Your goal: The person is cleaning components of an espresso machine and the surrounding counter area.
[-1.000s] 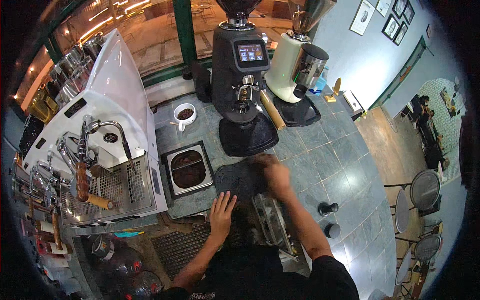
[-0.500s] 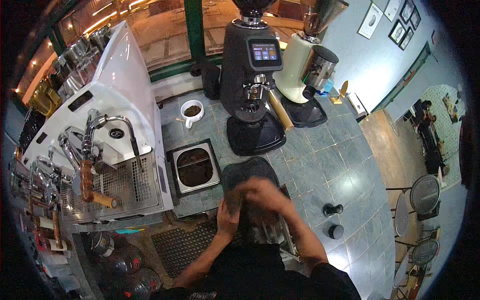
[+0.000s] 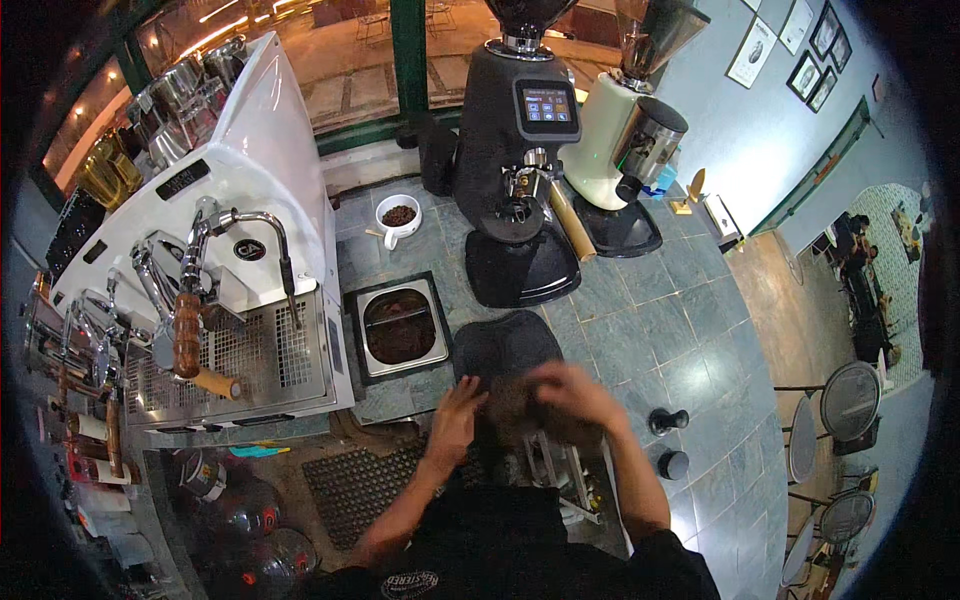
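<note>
Both my hands hover over a black mat (image 3: 505, 345) at the front of the tiled counter (image 3: 640, 330). My left hand (image 3: 455, 420) reaches in from the left, fingers pointing at a blurred brownish thing (image 3: 512, 412) between the hands. My right hand (image 3: 578, 392) is motion-blurred just right of and above it. I cannot tell what the brownish thing is or which hand grips it. A metal rack (image 3: 552, 468) sits just below the hands.
A black grinder (image 3: 520, 150) with a wooden-handled portafilter (image 3: 572, 224) stands behind the mat, a cream grinder (image 3: 622, 130) to its right. Left are a metal box of grounds (image 3: 400, 325), a white cup of beans (image 3: 398, 214) and the espresso machine (image 3: 235, 230). Two black tampers (image 3: 668, 420) stand right.
My right hand drew back from the far part of the mat toward me. Both hands came together over the mat's front, and the brownish thing now shows between them.
</note>
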The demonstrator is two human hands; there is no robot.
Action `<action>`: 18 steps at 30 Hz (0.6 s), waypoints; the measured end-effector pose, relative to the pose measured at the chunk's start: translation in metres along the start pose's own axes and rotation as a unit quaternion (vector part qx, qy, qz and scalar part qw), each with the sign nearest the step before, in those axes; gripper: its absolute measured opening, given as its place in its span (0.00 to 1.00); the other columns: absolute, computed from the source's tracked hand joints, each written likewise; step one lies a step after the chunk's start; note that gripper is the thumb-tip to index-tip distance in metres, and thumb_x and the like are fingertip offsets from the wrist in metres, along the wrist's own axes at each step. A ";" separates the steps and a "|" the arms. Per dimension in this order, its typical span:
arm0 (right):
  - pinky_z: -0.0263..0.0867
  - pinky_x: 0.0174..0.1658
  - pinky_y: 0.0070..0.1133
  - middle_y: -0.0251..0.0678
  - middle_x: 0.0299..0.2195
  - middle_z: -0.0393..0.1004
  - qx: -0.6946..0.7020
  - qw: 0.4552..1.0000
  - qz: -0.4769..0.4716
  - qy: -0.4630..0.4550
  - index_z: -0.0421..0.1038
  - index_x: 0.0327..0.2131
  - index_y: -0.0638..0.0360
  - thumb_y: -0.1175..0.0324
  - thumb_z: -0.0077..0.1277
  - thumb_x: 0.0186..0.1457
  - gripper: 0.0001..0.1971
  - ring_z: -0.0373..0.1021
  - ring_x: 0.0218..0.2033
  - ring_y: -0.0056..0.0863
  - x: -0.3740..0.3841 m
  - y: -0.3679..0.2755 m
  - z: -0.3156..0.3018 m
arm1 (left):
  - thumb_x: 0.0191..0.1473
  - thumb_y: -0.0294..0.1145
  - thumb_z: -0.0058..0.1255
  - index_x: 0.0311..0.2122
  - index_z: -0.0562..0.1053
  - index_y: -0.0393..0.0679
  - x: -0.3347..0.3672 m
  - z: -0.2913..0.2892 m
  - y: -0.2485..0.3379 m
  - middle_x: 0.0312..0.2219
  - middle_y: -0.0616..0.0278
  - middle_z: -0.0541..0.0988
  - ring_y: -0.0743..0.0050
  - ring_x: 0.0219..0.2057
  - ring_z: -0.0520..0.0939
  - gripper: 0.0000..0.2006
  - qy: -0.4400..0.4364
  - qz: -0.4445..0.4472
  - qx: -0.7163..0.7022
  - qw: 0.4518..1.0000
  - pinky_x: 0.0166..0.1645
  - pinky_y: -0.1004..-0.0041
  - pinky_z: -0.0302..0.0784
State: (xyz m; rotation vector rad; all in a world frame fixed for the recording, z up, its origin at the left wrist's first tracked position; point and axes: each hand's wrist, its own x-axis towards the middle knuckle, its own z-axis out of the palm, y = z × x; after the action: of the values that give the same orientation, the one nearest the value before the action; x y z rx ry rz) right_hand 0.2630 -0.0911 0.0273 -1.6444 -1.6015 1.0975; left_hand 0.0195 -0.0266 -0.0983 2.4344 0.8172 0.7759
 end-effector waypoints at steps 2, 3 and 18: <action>0.67 0.43 0.34 0.47 0.35 0.76 -0.153 0.962 -0.028 0.222 0.72 0.48 0.58 0.70 0.50 0.54 0.16 0.73 0.39 0.45 0.007 0.024 -0.017 | 0.52 0.20 0.44 0.48 0.74 0.39 0.031 -0.019 -0.002 0.51 0.50 0.74 0.51 0.57 0.70 0.17 0.041 -0.011 -0.039 0.998 0.59 0.52 0.63; 0.67 0.43 0.34 0.47 0.35 0.76 -0.152 0.962 -0.023 0.224 0.72 0.48 0.58 0.70 0.50 0.54 0.16 0.73 0.39 0.45 0.018 0.027 -0.014 | 0.52 0.19 0.43 0.48 0.74 0.39 0.052 -0.029 -0.003 0.50 0.49 0.75 0.49 0.55 0.72 0.18 0.083 -0.029 -0.072 0.994 0.57 0.53 0.65; 0.68 0.38 0.31 0.36 0.34 0.65 -0.333 0.911 -0.158 0.187 0.65 0.56 0.47 0.71 0.53 0.48 0.28 0.68 0.36 0.37 0.014 0.075 0.095 | 0.46 0.12 0.38 0.55 0.69 0.43 0.128 -0.021 -0.024 0.54 0.48 0.70 0.47 0.54 0.71 0.28 -0.257 -0.070 -0.033 0.963 0.60 0.60 0.65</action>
State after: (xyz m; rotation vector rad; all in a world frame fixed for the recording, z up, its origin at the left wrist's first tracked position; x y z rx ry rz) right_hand 0.2171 -0.0978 -0.0853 -1.7585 -1.9927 0.0357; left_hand 0.0816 0.0787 -0.0498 2.3268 0.7267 0.1000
